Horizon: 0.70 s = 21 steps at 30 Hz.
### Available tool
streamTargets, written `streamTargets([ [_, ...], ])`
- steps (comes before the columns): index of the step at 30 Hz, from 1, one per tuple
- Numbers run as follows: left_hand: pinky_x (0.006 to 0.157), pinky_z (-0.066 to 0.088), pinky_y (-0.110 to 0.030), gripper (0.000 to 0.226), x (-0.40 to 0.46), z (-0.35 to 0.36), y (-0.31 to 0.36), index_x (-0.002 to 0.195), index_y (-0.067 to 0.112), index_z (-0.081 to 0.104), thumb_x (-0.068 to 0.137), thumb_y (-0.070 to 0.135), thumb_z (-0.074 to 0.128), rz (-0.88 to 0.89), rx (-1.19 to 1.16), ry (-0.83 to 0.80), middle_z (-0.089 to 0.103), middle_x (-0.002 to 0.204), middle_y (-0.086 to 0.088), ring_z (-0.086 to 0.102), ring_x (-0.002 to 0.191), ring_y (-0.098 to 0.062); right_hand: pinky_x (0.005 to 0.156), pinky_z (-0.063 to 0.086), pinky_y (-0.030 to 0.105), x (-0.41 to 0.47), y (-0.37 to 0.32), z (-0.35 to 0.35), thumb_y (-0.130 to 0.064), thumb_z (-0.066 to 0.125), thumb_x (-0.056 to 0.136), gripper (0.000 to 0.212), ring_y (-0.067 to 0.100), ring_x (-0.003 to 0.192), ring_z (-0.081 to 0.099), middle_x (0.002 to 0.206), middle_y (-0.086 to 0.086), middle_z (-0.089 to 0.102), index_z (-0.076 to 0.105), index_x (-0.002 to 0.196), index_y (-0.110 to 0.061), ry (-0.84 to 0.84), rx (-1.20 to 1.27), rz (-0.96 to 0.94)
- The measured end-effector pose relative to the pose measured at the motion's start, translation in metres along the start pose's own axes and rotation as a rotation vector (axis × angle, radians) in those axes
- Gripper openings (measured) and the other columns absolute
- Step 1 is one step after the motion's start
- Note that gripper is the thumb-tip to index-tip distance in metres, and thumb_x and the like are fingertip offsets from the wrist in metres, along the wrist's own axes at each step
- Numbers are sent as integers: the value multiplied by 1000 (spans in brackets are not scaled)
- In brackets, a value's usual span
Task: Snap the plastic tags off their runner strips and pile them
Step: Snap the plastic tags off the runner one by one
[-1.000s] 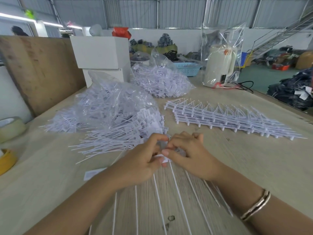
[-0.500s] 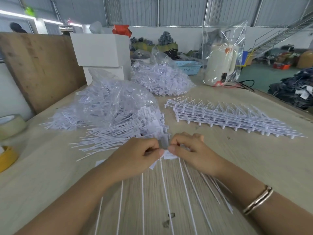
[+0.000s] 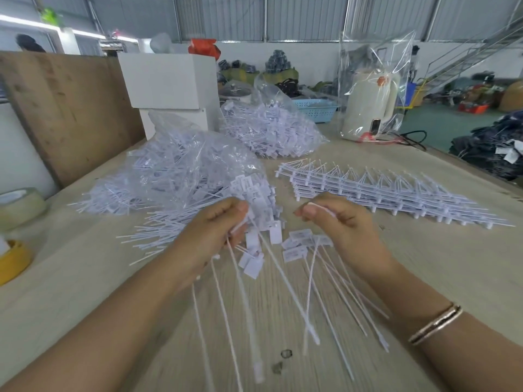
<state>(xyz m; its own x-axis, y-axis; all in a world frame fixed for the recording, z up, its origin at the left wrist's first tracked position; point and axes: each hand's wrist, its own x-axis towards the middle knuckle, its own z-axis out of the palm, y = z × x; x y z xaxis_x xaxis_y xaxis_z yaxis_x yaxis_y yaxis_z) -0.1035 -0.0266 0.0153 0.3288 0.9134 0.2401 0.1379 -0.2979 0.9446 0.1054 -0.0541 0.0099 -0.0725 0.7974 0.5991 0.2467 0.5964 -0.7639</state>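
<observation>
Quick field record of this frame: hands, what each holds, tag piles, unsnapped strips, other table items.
left hand: grips a bunch of white tags by their stems, heads hanging
right hand: pinches a thin white runner strip
loose tags: lie on the table between the hands
pile of snapped tags: beyond the left hand, partly in a clear bag
second bag of tags: farther back
stack of unsnapped runner strips: beyond the right hand
tape rolls: left table edge
</observation>
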Motion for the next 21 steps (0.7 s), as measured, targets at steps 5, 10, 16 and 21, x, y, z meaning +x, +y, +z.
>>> streamTargets([
  [5,62,40,-30,35,4,-8,-8,60,22,48,95,19,49,93,348,76,51,56,1,50,57,-18,91,34,55,6,27,-16,-31,65,83,18,11,82,54,78,-12,58,69,74,-16,-207,-435,131],
  [10,56,30,-30,20,3,-2,-11,77,27,46,88,11,50,127,663,-29,49,62,7,39,52,-6,71,10,31,14,48,-11,-54,56,83,24,2,91,42,85,-27,48,67,89,-34,-145,-808,167],
  [16,67,34,-25,34,0,9,-11,122,23,54,89,16,52,416,948,-15,55,101,10,50,85,-8,74,14,31,11,40,1,-59,43,87,32,-3,90,47,85,-25,53,66,89,-37,41,-671,60],
  [21,79,38,-26,36,4,17,-19,129,18,51,93,18,50,510,943,-67,54,112,3,50,92,-11,88,24,36,6,30,16,-61,50,84,42,5,90,47,80,-19,53,65,82,-23,-133,-548,64],
])
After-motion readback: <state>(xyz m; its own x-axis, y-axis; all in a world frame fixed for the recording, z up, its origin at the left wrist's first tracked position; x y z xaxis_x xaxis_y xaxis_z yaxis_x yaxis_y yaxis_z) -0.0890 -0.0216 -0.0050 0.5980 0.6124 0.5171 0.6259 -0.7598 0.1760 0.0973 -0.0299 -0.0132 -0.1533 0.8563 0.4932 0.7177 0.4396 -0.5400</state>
